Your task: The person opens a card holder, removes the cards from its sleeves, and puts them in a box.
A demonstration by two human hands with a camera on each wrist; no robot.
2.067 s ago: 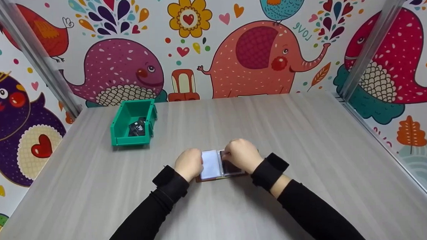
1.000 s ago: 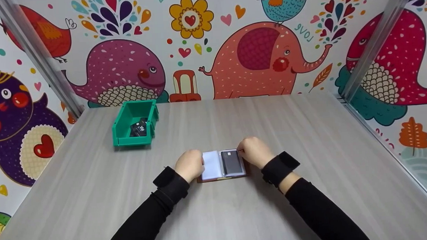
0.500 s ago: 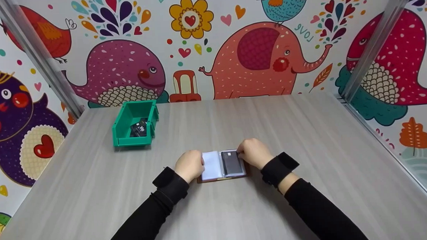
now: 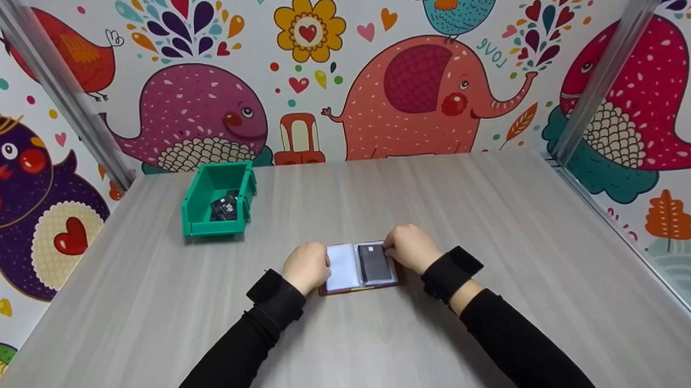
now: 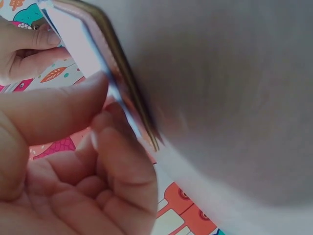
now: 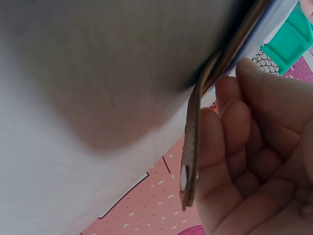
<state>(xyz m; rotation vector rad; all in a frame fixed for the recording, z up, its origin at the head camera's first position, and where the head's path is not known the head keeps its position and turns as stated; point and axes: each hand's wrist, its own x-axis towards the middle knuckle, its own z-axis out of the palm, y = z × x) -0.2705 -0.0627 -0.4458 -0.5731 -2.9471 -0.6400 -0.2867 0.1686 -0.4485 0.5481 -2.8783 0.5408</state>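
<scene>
In the head view a brown card holder lies unfolded on the table, with a pale left page and a clear sleeve on the right. A dark card with a chip near its top sits in that right sleeve. My left hand pinches the holder's left edge between thumb and forefinger; the left wrist view shows the thumb on the page. At the upper right edge, my right hand has thumb and forefinger pinched at the sleeve. The right wrist view shows the holder's strap with its snap hanging beside the curled fingers.
A green bin stands at the back left of the table, with several dark cards in it. Behind the table rises a wall printed with cartoon animals, and metal posts stand at the corners.
My right hand has moved right, from over the dark card to the sleeve's outer edge, uncovering the card. Over the last second both hands have hardly moved.
</scene>
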